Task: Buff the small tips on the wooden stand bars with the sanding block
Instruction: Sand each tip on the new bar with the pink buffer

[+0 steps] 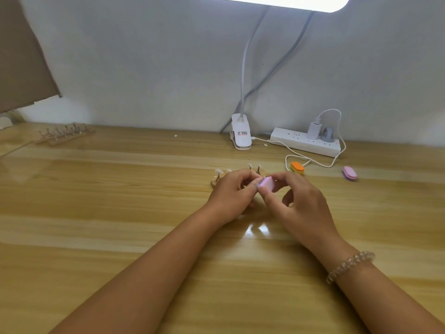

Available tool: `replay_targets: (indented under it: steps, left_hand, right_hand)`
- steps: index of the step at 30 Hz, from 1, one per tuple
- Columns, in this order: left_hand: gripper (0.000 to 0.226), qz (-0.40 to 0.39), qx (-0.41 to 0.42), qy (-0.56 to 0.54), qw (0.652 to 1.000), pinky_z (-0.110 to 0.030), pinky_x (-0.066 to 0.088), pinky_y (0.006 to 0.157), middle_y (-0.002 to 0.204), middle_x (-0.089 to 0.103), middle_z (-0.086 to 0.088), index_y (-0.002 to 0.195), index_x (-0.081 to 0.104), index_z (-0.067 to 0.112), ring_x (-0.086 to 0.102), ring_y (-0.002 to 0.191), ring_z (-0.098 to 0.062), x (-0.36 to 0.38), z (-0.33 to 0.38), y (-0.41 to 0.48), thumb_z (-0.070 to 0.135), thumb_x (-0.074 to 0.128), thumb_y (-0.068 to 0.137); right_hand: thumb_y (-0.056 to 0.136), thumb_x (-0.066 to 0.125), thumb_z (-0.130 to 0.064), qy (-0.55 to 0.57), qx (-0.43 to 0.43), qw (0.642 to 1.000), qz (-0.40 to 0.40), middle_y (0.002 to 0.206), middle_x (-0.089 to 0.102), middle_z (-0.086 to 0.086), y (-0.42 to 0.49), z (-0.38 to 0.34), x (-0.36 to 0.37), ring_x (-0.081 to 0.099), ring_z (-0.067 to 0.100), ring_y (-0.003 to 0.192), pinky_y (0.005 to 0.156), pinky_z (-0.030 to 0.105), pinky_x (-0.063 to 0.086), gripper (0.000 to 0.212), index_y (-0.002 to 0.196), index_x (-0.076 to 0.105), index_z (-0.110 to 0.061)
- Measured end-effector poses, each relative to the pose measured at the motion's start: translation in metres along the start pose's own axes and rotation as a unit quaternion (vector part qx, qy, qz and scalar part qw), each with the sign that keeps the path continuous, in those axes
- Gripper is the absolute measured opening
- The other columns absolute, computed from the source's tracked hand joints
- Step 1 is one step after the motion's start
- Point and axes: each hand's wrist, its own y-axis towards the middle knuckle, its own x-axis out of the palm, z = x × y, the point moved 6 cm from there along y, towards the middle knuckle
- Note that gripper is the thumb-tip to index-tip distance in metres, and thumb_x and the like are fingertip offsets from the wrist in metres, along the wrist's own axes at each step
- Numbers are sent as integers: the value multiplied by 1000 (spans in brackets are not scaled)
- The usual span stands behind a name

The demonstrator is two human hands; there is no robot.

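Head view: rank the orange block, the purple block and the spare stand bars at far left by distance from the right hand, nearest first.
1. Orange block, just behind the right hand.
2. Purple block, farther right.
3. Spare stand bars, far left.

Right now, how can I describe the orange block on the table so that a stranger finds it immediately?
Start at the white power strip against the wall on the right. Just in front of it, beside the white cable, lies the orange block. It alone has an orange top; the loose block to its right is pink.
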Motion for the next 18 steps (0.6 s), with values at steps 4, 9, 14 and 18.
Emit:
replay_targets:
  steps: [4,9,14,18]
  left_hand:
    - [7,-7,15,5,1000,-40,56,73,84,71,8,94,71,16,62,64,-6,4,2,0,19,65,95]
    - [8,-2,0,-18,1000,-39,56,76,96,72,2,100,69,12,61,72,-6,1,-1,1,12,66,93]
    - [5,-10,21,1,1000,-28,51,61,92,72,4,92,67,19,54,53,-6,1,2,-1,15,70,92]
    - [5,-3,7,-7,1000,-36,55,66,96,73,3,92,68,16,55,54,-9,-1,-1,0,14,71,89]
  right_hand:
    - [85,62,-52,4,57,998,21,87,66,-17,5,16,-7,59,6,67,67,30,44,27,99,67,-29]
    - [87,63,-46,-3,2,1000,-5,91,63,-16,0,2,1,58,6,63,66,30,46,24,103,65,-28]
    - [85,59,-51,-16,20,1000,15,90,63,-15,2,8,-6,57,4,65,66,30,42,30,102,66,-27]
    - [84,65,-47,7,4,1000,5,90,63,-16,1,2,-2,58,6,63,65,29,46,25,100,67,-29]
